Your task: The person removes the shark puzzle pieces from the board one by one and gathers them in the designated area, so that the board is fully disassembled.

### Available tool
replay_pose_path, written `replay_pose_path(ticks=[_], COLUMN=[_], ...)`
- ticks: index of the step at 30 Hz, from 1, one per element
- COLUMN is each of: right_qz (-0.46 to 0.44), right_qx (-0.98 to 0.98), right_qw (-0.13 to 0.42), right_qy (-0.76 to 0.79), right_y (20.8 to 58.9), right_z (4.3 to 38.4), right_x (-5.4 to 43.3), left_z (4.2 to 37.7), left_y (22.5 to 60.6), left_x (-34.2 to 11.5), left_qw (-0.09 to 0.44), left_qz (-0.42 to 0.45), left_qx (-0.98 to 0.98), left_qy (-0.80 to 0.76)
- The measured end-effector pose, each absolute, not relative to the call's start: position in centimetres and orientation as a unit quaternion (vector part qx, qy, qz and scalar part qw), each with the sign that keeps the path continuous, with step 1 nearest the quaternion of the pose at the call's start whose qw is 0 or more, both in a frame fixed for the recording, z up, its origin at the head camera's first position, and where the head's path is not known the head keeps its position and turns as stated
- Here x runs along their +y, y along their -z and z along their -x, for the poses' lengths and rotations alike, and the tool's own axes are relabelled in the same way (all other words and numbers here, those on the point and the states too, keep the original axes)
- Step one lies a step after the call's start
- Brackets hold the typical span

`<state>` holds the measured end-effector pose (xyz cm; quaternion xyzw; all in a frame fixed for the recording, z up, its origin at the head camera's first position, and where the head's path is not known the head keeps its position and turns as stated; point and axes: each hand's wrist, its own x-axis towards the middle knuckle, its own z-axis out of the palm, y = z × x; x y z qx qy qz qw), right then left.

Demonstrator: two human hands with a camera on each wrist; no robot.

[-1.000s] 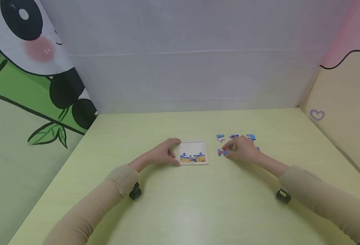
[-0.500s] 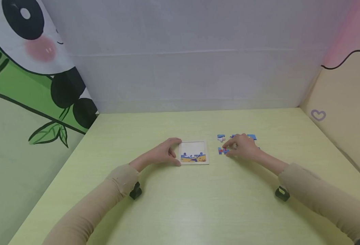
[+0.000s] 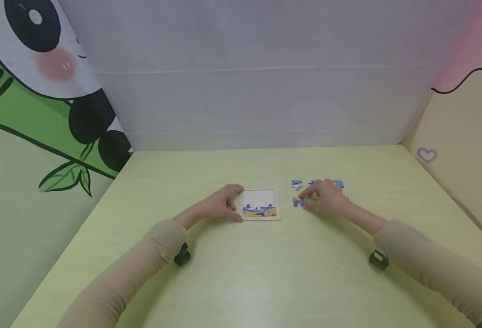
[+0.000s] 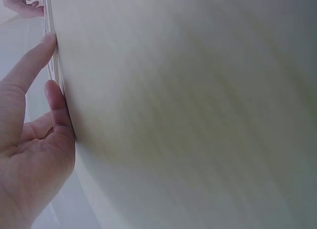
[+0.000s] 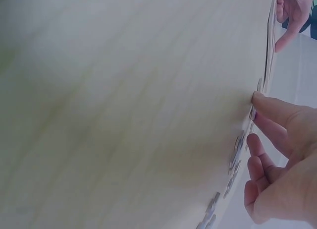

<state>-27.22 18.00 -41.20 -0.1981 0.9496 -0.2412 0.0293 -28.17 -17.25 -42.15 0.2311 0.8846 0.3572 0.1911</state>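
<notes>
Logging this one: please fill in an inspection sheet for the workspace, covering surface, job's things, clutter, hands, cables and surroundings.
Surface: pale yellow-green table, arm shadows across it.
Job's things: square puzzle frame, lower part filled with fitted pieces, upper part bare; loose puzzle pieces to its right, some partly hidden.
Clutter: nothing seen.
Left hand: touches the frame's left corners.
Right hand: pinches a red-and-blue piece.
Cables: nothing seen.
Surroundings: plain greyish back wall; left wall with a cartoon animal; pink and beige right wall.
</notes>
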Motion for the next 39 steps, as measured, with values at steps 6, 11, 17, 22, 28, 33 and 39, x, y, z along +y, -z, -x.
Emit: replay_pose_path(ticks=[6,11,17,22,28,33,39], right_qz=[0.203,0.202,0.207,0.224,0.228,0.239,0.243], right_qx=[0.949,0.950,0.953,0.948,0.944,0.941,0.938], right_qw=[0.028,0.032,0.051,0.052,0.063,0.067,0.068], right_qy=[0.240,0.237,0.217,0.221,0.230,0.232,0.237], right_y=[41.1,40.9,40.6,40.0,39.6,39.5,39.3], right_z=[27.2,27.1,27.1,27.5,27.9,28.1,27.9], right_x=[18.0,18.0,17.8,17.1,15.9,15.0,13.7], left_z=[28.1,28.2,28.2,28.2,28.1,28.1,28.2], left_y=[42.1,42.2,42.3,42.1,42.0,41.9,42.1], left_x=[-17.2,-17.3,-17.4,-17.3,-17.3,-17.3,-17.3], left_qw=[0.192,0.192,0.195,0.196,0.195,0.196,0.196], left_qz=[-0.230,-0.228,-0.224,-0.224,-0.226,-0.223,-0.224], left_qx=[0.886,0.888,0.888,0.887,0.886,0.887,0.886], left_qy=[-0.355,-0.352,-0.351,-0.354,-0.355,-0.354,-0.356])
